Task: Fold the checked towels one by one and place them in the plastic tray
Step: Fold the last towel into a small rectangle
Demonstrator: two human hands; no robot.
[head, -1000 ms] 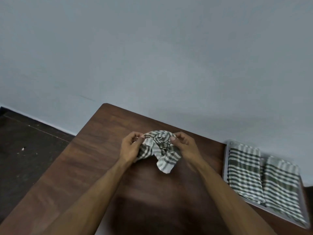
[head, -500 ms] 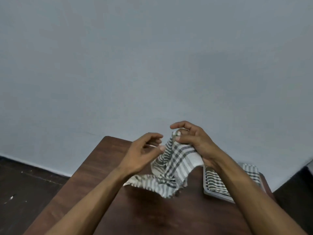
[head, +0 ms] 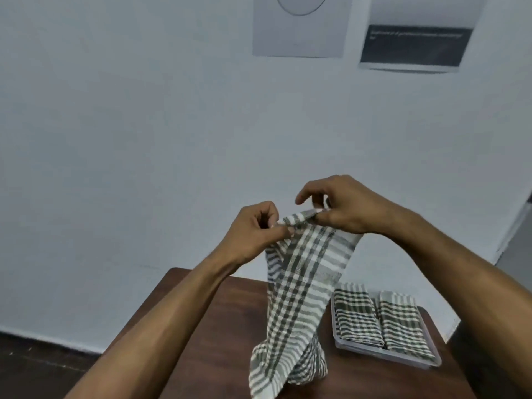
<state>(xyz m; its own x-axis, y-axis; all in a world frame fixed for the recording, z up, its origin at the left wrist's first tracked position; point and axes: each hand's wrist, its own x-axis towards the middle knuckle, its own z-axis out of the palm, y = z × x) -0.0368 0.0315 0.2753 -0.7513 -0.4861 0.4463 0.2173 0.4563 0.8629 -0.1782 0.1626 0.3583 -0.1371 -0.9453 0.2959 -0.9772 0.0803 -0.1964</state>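
Hidden: the lower hem of the hanging checked towel [head: 299, 286] bunches near the bottom edge; whether it touches the tabletop [head: 218, 335] is unclear. Print on the dark wall notice [head: 414, 44] is too blurred to read.
Hands: the left hand [head: 253, 228] pinches the towel's top edge between thumb and curled fingers; the right hand [head: 342, 208] pinches the same edge just beside it, its forefinger lifted free.
Surface: a dark brown wood-grain tabletop, its far corner rounded, set against a pale grey wall [head: 144, 125].
Tray: a clear plastic tray [head: 431, 362] at the table's right end holds two folded checked towels [head: 357, 318] side by side.
Room: a pale sheet with a circle [head: 299, 27] hangs beside the notice; dark floor [head: 34, 367] to the left.
Cloth: soft woven fabric, dark green and white checks.
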